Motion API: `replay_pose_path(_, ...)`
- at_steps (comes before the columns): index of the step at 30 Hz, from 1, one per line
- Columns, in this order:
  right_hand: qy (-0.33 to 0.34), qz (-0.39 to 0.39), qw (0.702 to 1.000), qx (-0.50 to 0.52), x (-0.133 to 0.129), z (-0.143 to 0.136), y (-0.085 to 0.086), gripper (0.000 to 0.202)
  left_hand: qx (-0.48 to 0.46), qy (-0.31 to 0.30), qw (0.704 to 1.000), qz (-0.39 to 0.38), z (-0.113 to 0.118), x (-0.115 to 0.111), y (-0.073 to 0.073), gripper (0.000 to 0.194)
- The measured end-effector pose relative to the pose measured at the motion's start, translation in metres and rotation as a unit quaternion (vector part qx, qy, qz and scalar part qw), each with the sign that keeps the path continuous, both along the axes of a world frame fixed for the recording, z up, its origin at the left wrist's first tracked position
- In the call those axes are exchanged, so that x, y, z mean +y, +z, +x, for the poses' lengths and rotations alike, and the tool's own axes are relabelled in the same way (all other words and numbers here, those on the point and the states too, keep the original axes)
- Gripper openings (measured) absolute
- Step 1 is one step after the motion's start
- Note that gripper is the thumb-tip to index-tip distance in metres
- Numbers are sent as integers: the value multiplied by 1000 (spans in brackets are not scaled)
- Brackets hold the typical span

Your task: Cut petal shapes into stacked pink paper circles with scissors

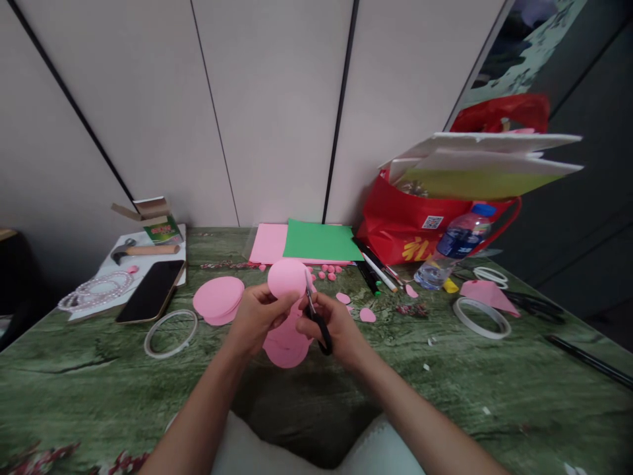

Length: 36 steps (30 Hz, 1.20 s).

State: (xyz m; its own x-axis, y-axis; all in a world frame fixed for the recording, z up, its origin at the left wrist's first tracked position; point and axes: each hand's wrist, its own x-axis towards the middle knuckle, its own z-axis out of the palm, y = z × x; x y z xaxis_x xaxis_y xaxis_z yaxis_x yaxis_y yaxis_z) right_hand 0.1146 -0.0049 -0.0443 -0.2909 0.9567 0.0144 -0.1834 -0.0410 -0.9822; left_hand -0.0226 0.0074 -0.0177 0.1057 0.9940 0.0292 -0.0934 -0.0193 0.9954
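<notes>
Between thumb and fingers, my left hand pinches a round pink paper disc, held up above the table. My right hand grips a pair of scissors by the black handles. Their blades point upward at the disc's right edge; whether they touch the paper is hard to tell. Below my hands lies more pink paper with a rounded lower edge, partly hidden by them. A stack of pink paper circles rests left of my left hand. Small pink petal-shaped pieces lie to the right of my right hand.
Pink and green sheets lie by the wall. Tape rolls flank both sides. At left are a phone, hammer and beads. A water bottle stands before a red bag; pens lie nearby.
</notes>
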Motion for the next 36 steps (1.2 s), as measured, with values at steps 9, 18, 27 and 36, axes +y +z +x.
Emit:
replay_pose_path(9,-9,-9,1000,-15,-1,0,3,36,-12,-7,1000,13,-2,3,-2,23)
replay_pose_path(18,-12,-11,1000,-6,0,2,-1,33,-15,-9,1000,17,-3,3,-3,24)
replay_pose_path(27,-3,-14,1000,2,-1,0,-1,32,-39,-19,999,0,-3,2,1,18)
replay_pose_path(36,12,-6,1000,-3,-1,0,-5,35,-10,2,1000,6,-3,2,-2,26)
